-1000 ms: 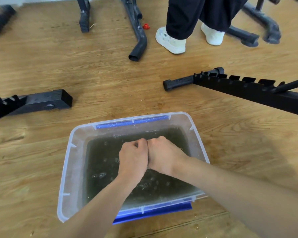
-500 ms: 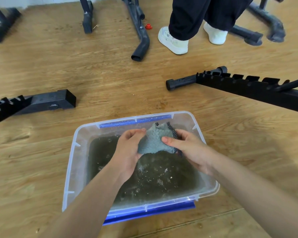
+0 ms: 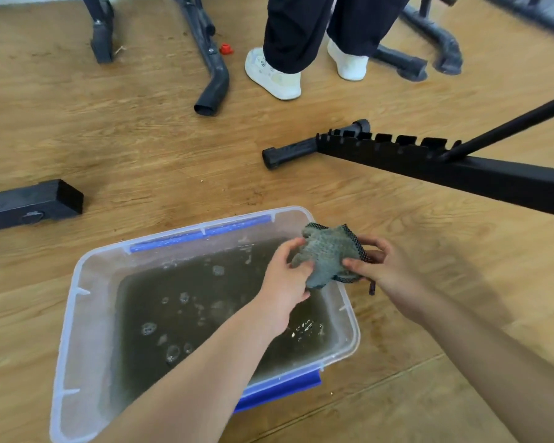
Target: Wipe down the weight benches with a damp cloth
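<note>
I had left hand (image 3: 285, 284) and right hand (image 3: 389, 271) both gripping the cloth (image 3: 328, 255) above the tub's (image 3: 87, 292) far-right corner, presumably so drips landed inside.

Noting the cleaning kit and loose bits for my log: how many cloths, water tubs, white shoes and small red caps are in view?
Cloth: 1
Water tub: 1
White shoes: 2
Red cap: 1
Total: 5

Both forearms reach forward, converging. Left hand (image 3: 285, 282) and right hand (image 3: 389, 271) face each other, fingers curled, each pinching the cloth (image 3: 328, 255) between them.
</note>
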